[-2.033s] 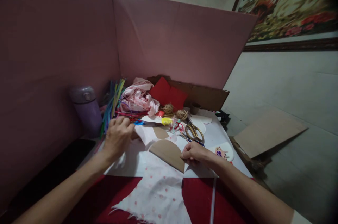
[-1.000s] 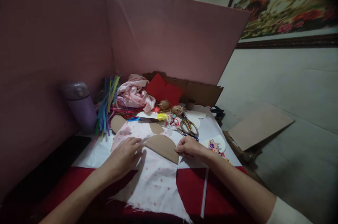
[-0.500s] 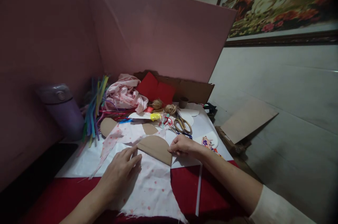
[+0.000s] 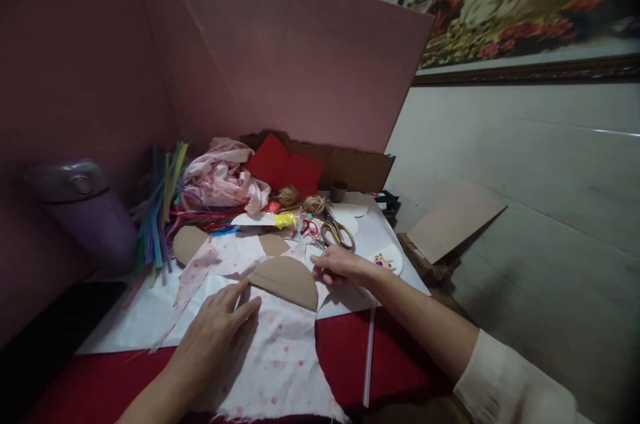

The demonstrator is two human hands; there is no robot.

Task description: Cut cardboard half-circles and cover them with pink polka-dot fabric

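A brown cardboard half-circle (image 4: 286, 280) lies on a white cloth with pink dots (image 4: 280, 357), which is spread over white paper and a red table cover. My left hand (image 4: 213, 334) rests flat on the cloth with its fingers stretched out, the fingertips touching the left corner of the half-circle. My right hand (image 4: 337, 267) is closed in a pinch at the right edge of the half-circle, where cloth and cardboard meet; what it pinches is hidden.
Gold-handled scissors (image 4: 337, 233), twine balls (image 4: 314, 205), a yellow-tipped tool (image 4: 285, 220), pink fabric (image 4: 220, 181), red felt (image 4: 283, 171), coloured straws (image 4: 160, 204) and a purple bottle (image 4: 83, 211) crowd the back. Pink boards (image 4: 300, 57) wall the table. A white stick (image 4: 369, 357) lies on the red cover.
My left hand came from the straws at the back left down onto the dotted cloth beside the half-circle. The right hand stayed at the right edge. The view swung right.
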